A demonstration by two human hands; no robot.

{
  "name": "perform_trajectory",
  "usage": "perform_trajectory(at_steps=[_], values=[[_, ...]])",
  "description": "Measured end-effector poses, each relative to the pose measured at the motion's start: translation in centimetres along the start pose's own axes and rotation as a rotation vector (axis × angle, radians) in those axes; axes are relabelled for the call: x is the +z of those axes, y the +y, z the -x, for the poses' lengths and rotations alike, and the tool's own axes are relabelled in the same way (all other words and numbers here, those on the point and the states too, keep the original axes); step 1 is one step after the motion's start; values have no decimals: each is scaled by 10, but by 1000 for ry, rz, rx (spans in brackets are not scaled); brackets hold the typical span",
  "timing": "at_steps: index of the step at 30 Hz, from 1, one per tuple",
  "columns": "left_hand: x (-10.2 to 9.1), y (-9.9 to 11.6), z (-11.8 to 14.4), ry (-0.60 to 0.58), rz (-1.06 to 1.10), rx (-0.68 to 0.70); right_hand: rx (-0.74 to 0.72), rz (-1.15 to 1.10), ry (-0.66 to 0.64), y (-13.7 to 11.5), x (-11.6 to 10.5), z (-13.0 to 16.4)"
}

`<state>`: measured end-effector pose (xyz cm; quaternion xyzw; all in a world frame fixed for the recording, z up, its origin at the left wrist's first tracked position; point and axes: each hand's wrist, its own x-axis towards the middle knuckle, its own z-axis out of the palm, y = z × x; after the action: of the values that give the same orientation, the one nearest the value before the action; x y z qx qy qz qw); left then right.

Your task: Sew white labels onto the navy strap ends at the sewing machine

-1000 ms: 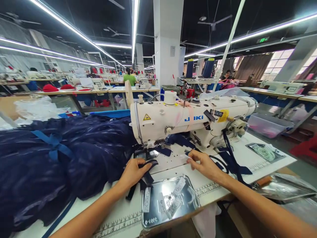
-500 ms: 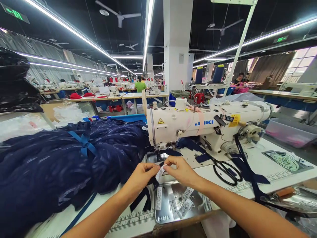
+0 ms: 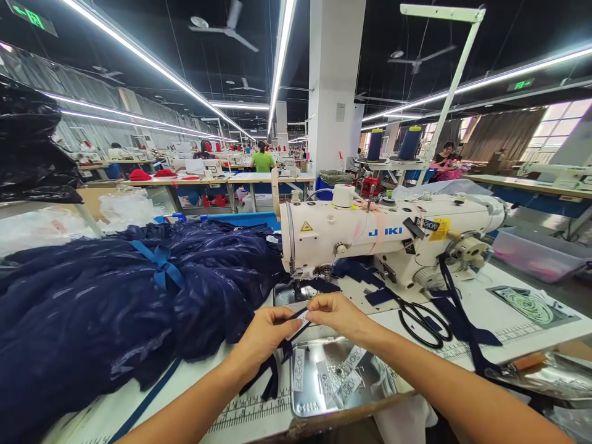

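- My left hand (image 3: 263, 333) and right hand (image 3: 337, 313) both pinch a small white label (image 3: 303, 318) against a navy strap (image 3: 272, 370).
- Sewing machine (image 3: 379, 237) sits just behind, metal tray (image 3: 370, 388) below on the worktop (image 3: 485, 320).

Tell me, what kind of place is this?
Most likely a garment factory floor: a Juki sewing machine, a heap of navy fabric, and rows of similar workstations with other workers behind.

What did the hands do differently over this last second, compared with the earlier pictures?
The right hand left the spot near the scissors and came across to the left hand. Both now pinch a small white label against the navy strip, just in front of the sewing machine. The left hand kept hold of the strip throughout. The metal tray of labels and the navy fabric pile lie as before.
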<state>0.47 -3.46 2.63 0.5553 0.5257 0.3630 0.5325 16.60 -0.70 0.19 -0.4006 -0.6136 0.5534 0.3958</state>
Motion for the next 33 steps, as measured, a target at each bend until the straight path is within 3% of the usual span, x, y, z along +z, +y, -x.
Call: perform_trajectory(at_steps=[9, 11, 13, 14, 16, 18, 20, 22, 24, 29, 31, 33], values=[[-4, -7, -12, -102, -49, -22, 35, 17, -33, -3, 0, 3], [-8, -11, -14, -144, -75, -32, 23, 51, -111, 0, -7, 2], [-15, -14, -17, -162, -149, -5, -32, 228, -166, 3, -24, -2], [-19, -15, -19, -159, -209, 34, -66, 402, -146, 3, -35, -6], [-25, -13, -25, -124, -389, 208, -111, 918, 28, 3, -61, -15], [-25, -8, -33, -19, -666, 541, -105, 1422, 227, 2, -84, -29], [-18, -5, -45, 114, -1006, 923, -89, 1613, 288, 2, -100, -44], [-8, -7, -59, 149, -1296, 1192, -80, 1650, 265, 4, -106, -54], [0, -15, -72, 81, -1451, 1275, -80, 1686, 245, 4, -106, -54], [-7, -36, -79, -88, -1600, 1240, -122, 1786, 297, -2, -92, -10], [-14, -39, -73, -125, -1661, 1260, -320, 1792, 282, -2, -83, 7], [-18, -40, -68, -146, -1707, 1270, -575, 1713, 155, 2, -74, 12]])
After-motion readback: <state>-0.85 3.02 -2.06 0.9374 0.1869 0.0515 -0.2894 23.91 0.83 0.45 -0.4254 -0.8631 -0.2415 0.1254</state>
